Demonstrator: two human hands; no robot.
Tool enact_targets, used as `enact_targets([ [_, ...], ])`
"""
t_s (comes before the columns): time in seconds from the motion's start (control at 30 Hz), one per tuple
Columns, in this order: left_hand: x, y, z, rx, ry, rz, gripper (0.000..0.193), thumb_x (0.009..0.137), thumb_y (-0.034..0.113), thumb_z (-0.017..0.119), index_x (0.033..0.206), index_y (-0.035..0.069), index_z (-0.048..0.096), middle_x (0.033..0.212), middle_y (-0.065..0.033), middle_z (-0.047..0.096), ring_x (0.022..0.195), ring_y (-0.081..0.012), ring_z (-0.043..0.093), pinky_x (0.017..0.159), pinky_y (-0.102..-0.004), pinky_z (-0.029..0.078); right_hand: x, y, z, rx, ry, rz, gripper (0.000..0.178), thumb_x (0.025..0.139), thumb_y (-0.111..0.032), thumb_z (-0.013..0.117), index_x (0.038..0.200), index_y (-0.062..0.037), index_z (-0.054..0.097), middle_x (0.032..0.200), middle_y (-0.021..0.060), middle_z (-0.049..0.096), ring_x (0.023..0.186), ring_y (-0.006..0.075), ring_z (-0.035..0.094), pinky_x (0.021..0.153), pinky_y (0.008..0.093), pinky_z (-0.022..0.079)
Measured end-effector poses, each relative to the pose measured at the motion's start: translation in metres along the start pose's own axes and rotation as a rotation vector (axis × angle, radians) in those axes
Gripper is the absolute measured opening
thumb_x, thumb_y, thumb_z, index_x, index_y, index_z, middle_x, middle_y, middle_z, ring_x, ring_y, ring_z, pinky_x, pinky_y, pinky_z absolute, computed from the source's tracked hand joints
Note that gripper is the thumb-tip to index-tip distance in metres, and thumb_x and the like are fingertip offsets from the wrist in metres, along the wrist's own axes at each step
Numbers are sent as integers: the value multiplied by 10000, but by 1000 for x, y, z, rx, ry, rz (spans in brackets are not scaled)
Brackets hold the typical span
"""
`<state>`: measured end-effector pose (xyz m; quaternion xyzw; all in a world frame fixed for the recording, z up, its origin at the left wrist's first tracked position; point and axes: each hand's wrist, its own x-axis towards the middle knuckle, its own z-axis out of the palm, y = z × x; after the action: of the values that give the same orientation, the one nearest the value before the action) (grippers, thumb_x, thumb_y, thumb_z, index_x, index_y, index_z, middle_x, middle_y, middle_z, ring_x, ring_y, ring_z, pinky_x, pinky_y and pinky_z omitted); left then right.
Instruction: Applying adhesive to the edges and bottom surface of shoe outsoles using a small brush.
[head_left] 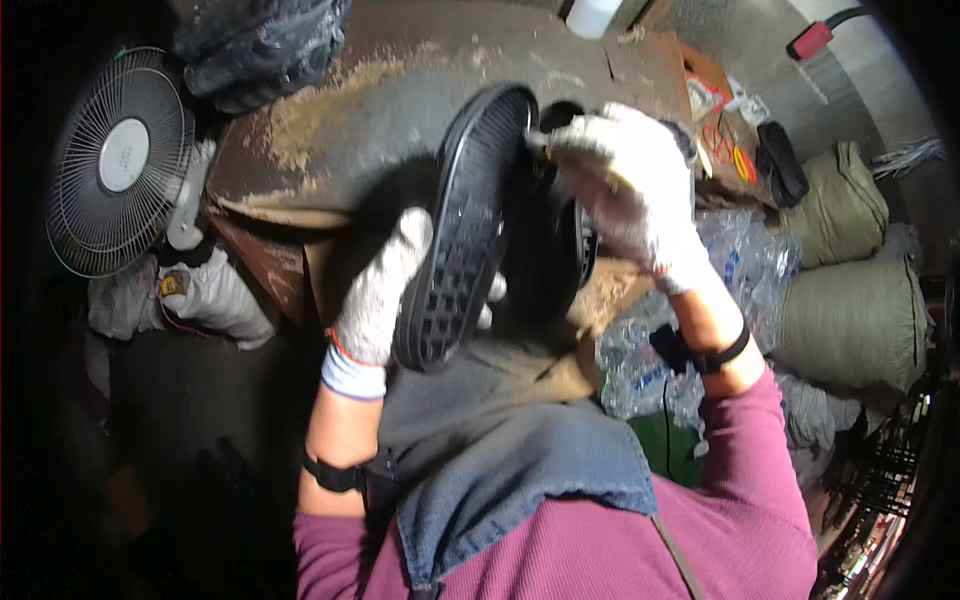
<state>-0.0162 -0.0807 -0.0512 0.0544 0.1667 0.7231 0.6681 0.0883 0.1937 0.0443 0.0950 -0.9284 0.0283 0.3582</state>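
My left hand (385,285), in a white knit glove, grips a black slide sandal (462,240) by its side. The thumb lies along the near edge, and fingertips show on the far side. The sandal is tilted up, toe away from me, its grooved and checkered face toward me. Close to its toe, my right hand (630,185), also gloved, is closed with fingers pinched together. A small pale tip shows at those fingers, but I cannot make out what they hold. Behind the sandal, partly hidden under my right hand, is another black slide sandal (570,255).
A worn brown work table (400,130) stands ahead, with a black plastic bag (265,55) at its back left. A fan (125,155) is at the left. To the right are clear plastic bags (740,270), stuffed green sacks (850,315) and a black sole (782,165).
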Motion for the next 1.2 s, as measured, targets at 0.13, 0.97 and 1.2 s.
enact_targets([
  [0.13,-3,-13,11,46,3,95,771,1100,593,383,1598,3,374,1487,-321,546,1256,-507,632,1020,-623,556,15,18,0,72,-15,68,167,810,-157,799,977,-145,788,923,67,762,915,290,721,881,414,568],
  [0.97,15,-27,18,-360,37,430,763,1069,667,351,1618,140,397,1485,-293,556,1202,-558,636,987,-721,526,4,-58,58,535,98,118,277,849,-108,780,1126,-113,782,1060,82,752,1050,309,697,945,409,557],
  [1.2,16,-25,21,-360,-200,192,905,1046,663,442,1620,-23,303,1580,-284,453,1254,-494,624,973,-665,552,10,2,78,1064,122,626,176,989,-70,705,1148,-7,744,1104,60,771,1017,121,715,929,267,557],
])
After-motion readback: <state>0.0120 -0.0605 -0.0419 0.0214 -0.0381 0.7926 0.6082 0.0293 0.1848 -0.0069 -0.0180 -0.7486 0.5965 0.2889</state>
